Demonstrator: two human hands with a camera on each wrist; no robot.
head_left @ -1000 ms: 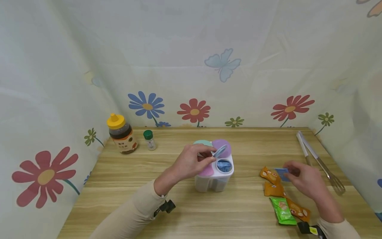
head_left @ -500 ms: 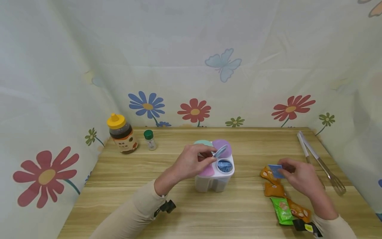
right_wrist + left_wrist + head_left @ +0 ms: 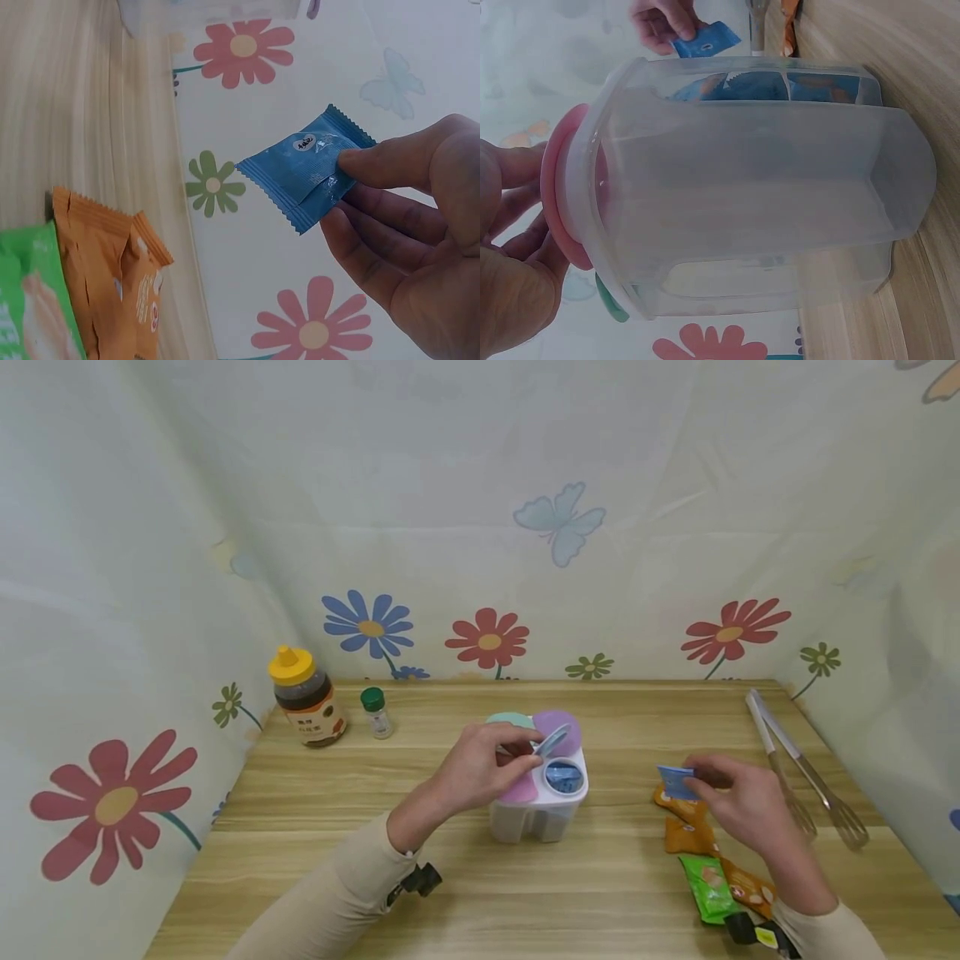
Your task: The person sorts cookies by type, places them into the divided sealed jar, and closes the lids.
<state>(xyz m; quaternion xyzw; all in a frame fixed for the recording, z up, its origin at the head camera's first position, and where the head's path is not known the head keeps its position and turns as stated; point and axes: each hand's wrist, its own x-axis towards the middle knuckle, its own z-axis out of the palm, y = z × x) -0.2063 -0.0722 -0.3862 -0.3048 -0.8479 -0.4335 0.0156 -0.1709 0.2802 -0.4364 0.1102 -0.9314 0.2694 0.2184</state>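
Blue packet [image 3: 304,169]: small, shiny, with serrated, crimped ends and a pale oval mark; held in the air near the orange packets [image 3: 686,837].
Right hand [image 3: 738,797]: pinches it along one side.
Left hand [image 3: 480,768]: pinches the raised pale-blue lid [image 3: 553,740].
Container [image 3: 525,818]: translucent, upright, with blue wrappers [image 3: 563,777] showing inside.
Tabletop [image 3: 420,893]: light brown wood grain.
Backdrop [image 3: 420,460]: pale, creased sheet printed with flowers [image 3: 487,642] and a butterfly [image 3: 560,523].

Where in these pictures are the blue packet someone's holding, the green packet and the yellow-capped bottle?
Blue packet [image 3: 306,169]: right wrist view, on the middle of its face.
Green packet [image 3: 708,888]: head view, on the middle of its upper face.
Yellow-capped bottle [image 3: 313,714]: head view, on its label.
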